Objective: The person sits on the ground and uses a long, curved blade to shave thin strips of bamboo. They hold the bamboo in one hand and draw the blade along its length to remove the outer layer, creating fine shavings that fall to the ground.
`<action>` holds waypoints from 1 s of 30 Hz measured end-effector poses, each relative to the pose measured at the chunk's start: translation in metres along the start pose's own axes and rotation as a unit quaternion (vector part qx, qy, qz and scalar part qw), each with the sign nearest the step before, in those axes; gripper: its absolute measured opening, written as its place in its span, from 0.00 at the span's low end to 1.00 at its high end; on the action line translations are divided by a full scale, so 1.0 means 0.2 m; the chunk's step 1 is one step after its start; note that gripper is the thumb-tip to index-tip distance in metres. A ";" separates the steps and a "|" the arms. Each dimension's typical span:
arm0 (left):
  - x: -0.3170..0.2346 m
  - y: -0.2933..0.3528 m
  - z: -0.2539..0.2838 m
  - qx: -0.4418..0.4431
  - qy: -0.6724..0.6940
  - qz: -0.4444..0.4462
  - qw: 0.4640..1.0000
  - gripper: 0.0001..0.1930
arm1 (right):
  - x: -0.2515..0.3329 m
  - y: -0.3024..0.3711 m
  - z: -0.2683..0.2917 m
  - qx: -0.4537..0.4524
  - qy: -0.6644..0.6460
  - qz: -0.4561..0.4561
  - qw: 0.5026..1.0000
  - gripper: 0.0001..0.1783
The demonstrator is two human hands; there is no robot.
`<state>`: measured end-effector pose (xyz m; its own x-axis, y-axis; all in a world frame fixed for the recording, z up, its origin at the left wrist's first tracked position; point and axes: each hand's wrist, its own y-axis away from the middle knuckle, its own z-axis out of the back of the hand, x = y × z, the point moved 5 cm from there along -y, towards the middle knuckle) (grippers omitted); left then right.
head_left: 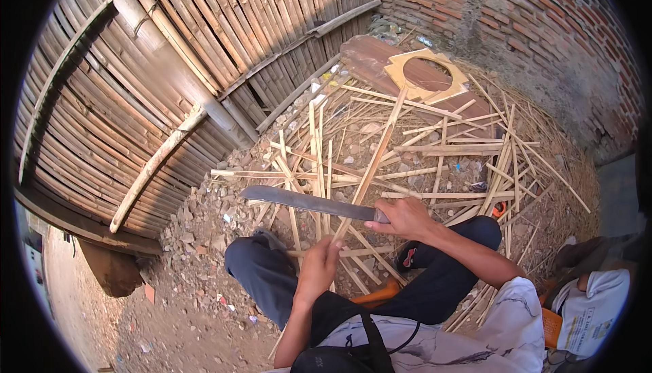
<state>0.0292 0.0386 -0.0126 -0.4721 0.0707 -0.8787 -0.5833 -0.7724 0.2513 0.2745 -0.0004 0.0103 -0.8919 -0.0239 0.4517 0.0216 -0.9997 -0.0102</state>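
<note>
My right hand (409, 219) is closed around the handle of a machete (302, 200), its long dark blade pointing left. My left hand (315, 272) grips the near end of a long bamboo strip (379, 150), which slants away and to the right. Blade and strip cross just beyond my left hand; whether they touch, I cannot tell. Several pale split bamboo strips (319, 149) lie scattered over the ground beyond my knees. Part of an orange thing (377, 295) shows between my legs, mostly covered.
A bamboo wall (156, 101) with poles stands at the left, a brick wall (516, 16) at the far right. Toward the back, a star-edged board with a round hole (456, 89) rests on a brown panel (367, 57). Stones and rubble (197, 291) cover the ground; an orange ring-like object (500, 208) lies near my right knee.
</note>
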 end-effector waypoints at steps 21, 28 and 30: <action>0.21 -0.12 -0.16 -0.045 -0.045 -0.008 0.998 0.16 | -0.35 -0.15 -0.29 -0.070 -0.045 -0.120 0.989 0.13; 0.06 -0.10 -0.14 -0.105 -0.102 -0.037 0.989 0.13 | -0.24 -0.16 -0.26 -0.071 -0.051 -0.077 0.993 0.13; 0.04 -0.07 -0.13 -0.099 -0.106 -0.032 0.989 0.13 | -0.29 -0.17 -0.24 -0.081 -0.033 -0.072 0.994 0.13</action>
<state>0.0508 0.0334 -0.0342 -0.5777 0.2380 -0.7808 -0.4863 -0.8686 0.0950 0.3028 0.0343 -0.0583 -0.8492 0.1136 0.5157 -0.1814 -0.9799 -0.0829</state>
